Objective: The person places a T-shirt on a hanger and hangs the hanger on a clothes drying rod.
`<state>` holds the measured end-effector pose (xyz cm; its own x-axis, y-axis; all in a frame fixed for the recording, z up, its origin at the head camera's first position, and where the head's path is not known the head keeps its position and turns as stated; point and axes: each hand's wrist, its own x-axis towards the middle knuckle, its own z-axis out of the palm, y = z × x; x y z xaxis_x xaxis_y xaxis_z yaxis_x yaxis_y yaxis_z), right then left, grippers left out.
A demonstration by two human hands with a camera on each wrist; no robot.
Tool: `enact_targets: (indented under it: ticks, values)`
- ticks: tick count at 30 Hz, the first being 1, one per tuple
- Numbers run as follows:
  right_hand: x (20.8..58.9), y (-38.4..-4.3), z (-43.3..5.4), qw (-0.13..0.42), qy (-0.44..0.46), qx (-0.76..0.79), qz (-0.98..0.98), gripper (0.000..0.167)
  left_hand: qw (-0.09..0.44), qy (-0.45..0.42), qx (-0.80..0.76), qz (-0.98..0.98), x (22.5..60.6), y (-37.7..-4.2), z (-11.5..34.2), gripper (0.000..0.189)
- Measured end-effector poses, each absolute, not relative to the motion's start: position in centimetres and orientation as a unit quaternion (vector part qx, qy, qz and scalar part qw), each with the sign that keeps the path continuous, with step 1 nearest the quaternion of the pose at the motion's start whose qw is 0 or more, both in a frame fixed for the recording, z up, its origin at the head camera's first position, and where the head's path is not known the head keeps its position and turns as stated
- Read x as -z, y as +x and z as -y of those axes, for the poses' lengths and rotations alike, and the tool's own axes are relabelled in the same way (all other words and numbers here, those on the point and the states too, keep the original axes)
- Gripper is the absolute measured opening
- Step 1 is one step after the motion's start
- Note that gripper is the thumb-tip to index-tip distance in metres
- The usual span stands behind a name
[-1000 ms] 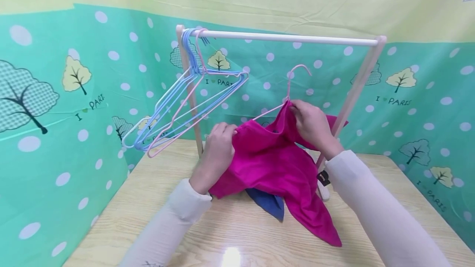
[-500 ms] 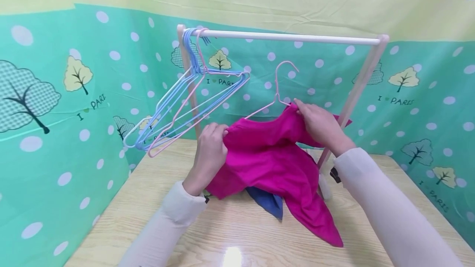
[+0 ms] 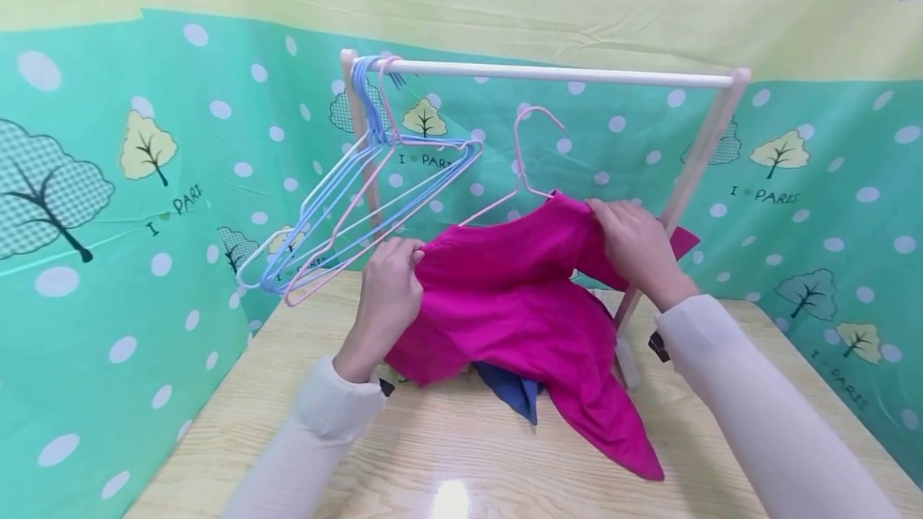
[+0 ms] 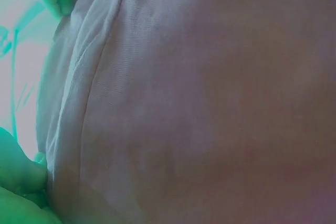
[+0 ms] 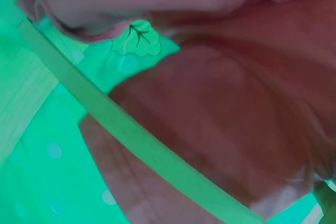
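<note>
A magenta shirt hangs spread between the two hands. The left hand pinches one shoulder of it, and the right hand grips the other shoulder. Out of the neckline rises a pink wire hanger, its hook below the rack's bar in the head view; the cloth hides the hanger's outer arms. Cloth fills most of the left wrist view, the shirt looking brownish there. In the right wrist view, a rack post crosses in front of the shirt.
A small clothes rack with a white bar stands on the wood-grain table. Several blue and pink hangers hang bunched at its left end. A dark blue cloth shows beneath the shirt. A patterned curtain surrounds the table.
The hands have spread apart, the left hand going left and the right hand going right, stretching the shirt's shoulders. The hanger's hook has shifted left and slightly up.
</note>
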<state>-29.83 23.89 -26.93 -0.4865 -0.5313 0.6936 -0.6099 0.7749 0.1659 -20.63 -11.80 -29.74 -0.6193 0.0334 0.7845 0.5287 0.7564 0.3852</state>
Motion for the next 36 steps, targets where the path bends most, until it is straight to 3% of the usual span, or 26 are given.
enact_targets:
  ticks: [10,16,24,31,36]
  values:
    - [25.9,-29.6,-24.2,0.313,0.306,-0.059,0.897,0.042,0.402,-0.146,0.304,0.851,29.2,-20.1,12.5,0.011]
    - [25.4,-28.9,-22.1,0.330,0.306,-0.129,0.884,0.038,0.404,-0.137,0.305,0.852,29.2,-20.1,11.9,0.010]
    - [24.1,-27.6,-17.5,0.403,0.380,-0.183,0.812,0.036,0.408,-0.155,0.280,0.855,29.2,-19.8,10.7,0.010]
    - [24.3,-27.3,-16.4,0.419,0.362,-0.151,0.819,0.018,0.339,-0.176,0.300,0.874,28.6,-19.4,11.6,0.015]
    - [24.6,-27.3,-17.0,0.411,0.360,-0.180,0.818,0.018,0.279,-0.171,0.326,0.887,28.2,-19.1,13.3,0.014]
